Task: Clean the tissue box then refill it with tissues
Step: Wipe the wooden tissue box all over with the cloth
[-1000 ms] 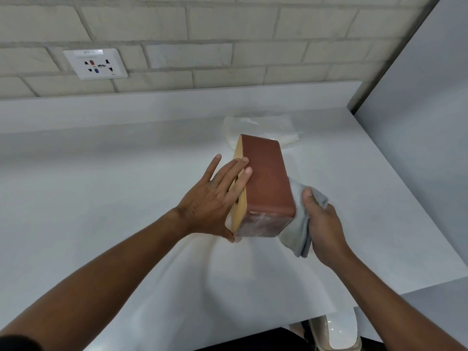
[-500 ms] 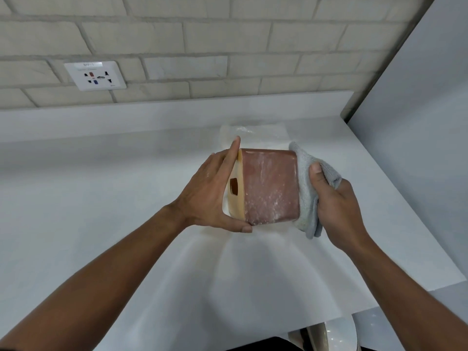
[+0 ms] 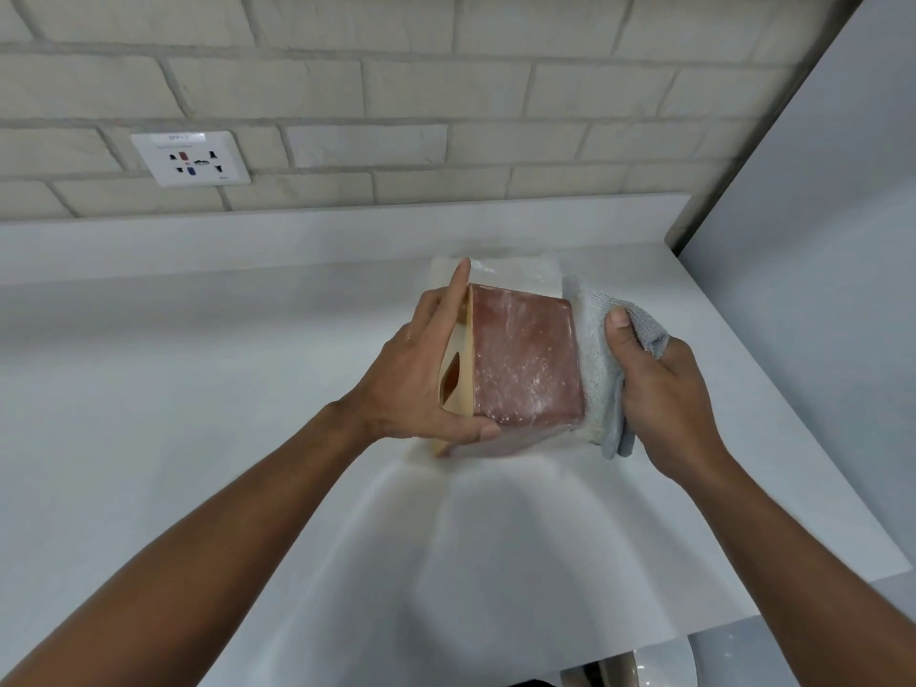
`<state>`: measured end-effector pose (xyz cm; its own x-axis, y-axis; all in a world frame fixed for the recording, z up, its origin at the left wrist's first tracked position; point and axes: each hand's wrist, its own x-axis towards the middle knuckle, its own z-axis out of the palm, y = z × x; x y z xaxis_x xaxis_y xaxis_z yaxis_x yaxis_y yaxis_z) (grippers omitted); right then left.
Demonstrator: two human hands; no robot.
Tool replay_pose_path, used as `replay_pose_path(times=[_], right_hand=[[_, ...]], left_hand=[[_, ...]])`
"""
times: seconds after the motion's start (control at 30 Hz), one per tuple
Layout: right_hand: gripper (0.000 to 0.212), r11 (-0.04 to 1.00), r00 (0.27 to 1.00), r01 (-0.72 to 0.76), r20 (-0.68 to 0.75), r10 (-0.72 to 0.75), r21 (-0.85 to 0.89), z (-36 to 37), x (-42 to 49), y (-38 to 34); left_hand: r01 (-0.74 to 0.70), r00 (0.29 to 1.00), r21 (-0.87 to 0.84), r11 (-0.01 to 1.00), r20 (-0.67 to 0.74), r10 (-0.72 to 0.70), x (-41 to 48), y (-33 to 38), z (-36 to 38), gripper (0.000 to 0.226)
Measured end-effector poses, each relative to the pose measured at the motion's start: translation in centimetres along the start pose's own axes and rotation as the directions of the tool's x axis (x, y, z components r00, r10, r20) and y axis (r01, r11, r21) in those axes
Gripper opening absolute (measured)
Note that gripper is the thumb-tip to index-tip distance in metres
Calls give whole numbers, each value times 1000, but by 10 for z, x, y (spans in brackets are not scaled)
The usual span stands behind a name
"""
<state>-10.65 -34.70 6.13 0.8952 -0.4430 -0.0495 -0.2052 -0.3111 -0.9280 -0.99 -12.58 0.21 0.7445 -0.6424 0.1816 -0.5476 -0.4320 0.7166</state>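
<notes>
A reddish-brown tissue box [image 3: 523,359] with a tan slotted face is held up over the white counter, its upward side streaked with white dust. My left hand [image 3: 421,374] grips it on the tan face, thumb under the near corner and forefinger along the far edge. My right hand [image 3: 659,389] holds a grey cloth [image 3: 595,349] bunched against the box's right side. Behind the box lies a clear-wrapped pack of white tissues [image 3: 505,270], mostly hidden by it.
The white counter [image 3: 198,389] runs to a raised ledge under a brick wall with a power socket [image 3: 191,158]. A grey panel [image 3: 818,290] closes the right side. The counter's front edge lies near my right forearm, a white rounded object [image 3: 659,666] below it.
The box has been turned from end-on to show its dusty broad side, and lifted a little farther from me. My right hand with the cloth moved up along the box's right side.
</notes>
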Motion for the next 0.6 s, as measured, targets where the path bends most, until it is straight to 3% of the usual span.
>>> replay_pose_path(times=[0.13, 0.27, 0.5, 0.6], right_hand=[[59, 1000, 999, -6, -51, 7, 25, -1, 13, -9], [73, 999, 999, 27, 36, -26, -24, 4, 17, -12], [39, 988, 988, 146, -45, -148, -46, 5, 32, -19], [22, 927, 969, 239, 129, -210, -288, 3, 35, -23]], left_hand=[[72, 997, -127, 989, 2, -73, -2, -3, 5, 148], [95, 995, -181, 979, -15, -99, -5, -8, 10, 152], [8, 997, -234, 972, -71, -25, 0, -8, 13, 153], [33, 998, -273, 961, -44, -47, 0, -6, 18, 160]])
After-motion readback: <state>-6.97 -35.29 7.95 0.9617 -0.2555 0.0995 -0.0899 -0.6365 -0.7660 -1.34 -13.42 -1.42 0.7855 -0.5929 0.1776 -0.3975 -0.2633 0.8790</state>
